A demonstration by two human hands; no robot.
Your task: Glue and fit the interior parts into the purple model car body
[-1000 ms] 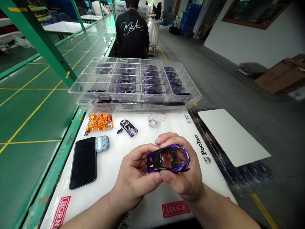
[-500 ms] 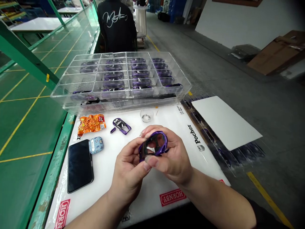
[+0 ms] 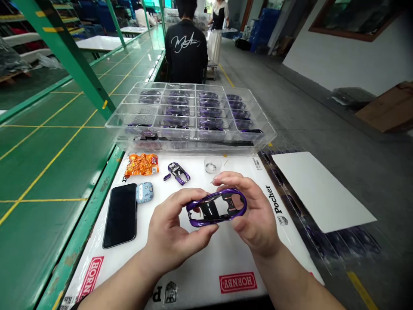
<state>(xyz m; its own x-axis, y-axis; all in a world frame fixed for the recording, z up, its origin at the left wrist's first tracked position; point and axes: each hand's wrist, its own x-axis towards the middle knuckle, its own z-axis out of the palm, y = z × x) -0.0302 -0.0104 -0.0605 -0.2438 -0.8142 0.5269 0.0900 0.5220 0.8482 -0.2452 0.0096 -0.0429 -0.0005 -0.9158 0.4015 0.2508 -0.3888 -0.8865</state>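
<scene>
A purple toy car body shell with a black, partly open middle is held level above the white work surface. My left hand grips its left end, thumb along the near side and fingers on the far side. Curled round the right end is my right hand, its thumb at the near edge and its upper fingers raised and apart. A second, smaller-looking purple car body lies beyond my left hand, a small purple piece beside it. Behind my right hand stands a clear round cup with tiny bits inside.
A clear compartment tray of purple car bodies stands at the back. On the left are an orange snack packet, a phone and a blue patterned case. A white board lies right. A person sits ahead.
The car body has turned from tilted on end to flatter and lengthwise, its open middle facing me. My right hand's fingers have spread somewhat. The camera view has shifted left and up.
</scene>
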